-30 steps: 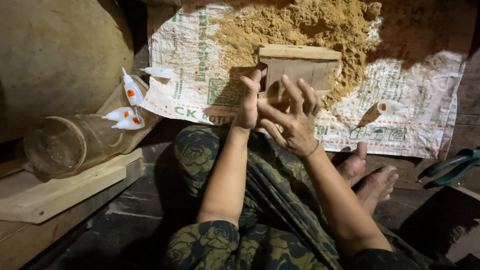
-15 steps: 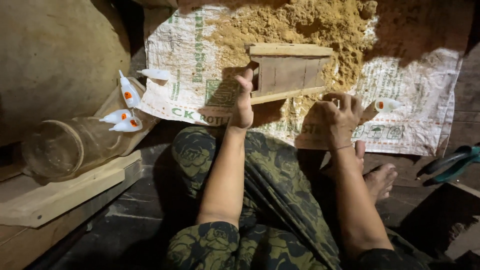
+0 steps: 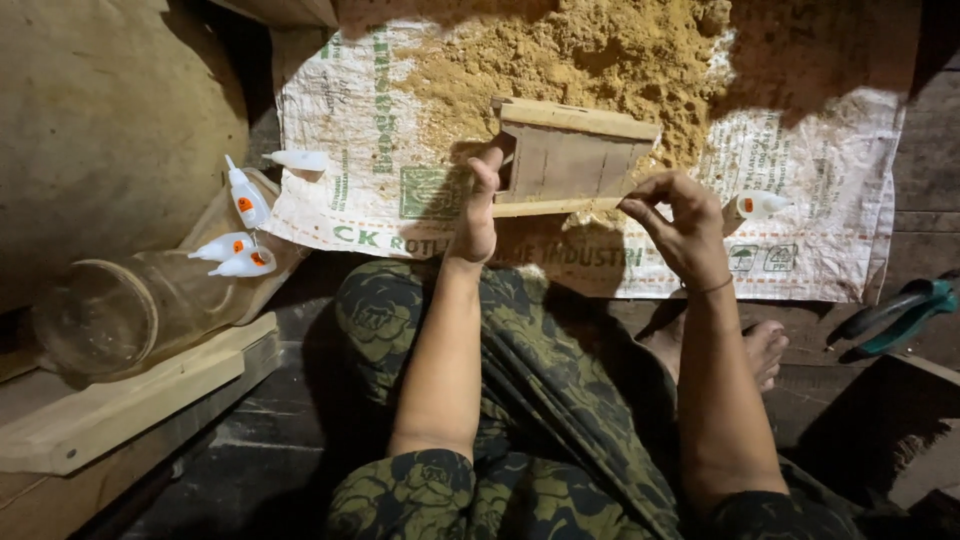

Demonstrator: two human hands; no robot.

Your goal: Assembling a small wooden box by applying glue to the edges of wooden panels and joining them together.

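Since half a second ago, both hands have settled onto the small wooden frame, where the right hand was then curled shut below it and away from the wood. From the head view, the frame, a little box of thin slats, lies on a printed woven sack spread on the plank floor, against a heap of sawdust. The left hand presses its fingers to the frame's left end, thumb up by the corner, steadying rather than closing round it. The right hand has its fingertips drawn together in a pinching grip at the lower slat's right end; whether something tiny sits between them I cannot tell. A small white glue bottle lies just beside that hand, with more white bottles at the left near a clear plastic jar lying on its side, and green-handled pliers well apart at the right. By my judgement this is a fitting or glueing step on the lower slat; the next move calls for a firm hold at the left while the right seats the joint squarely.
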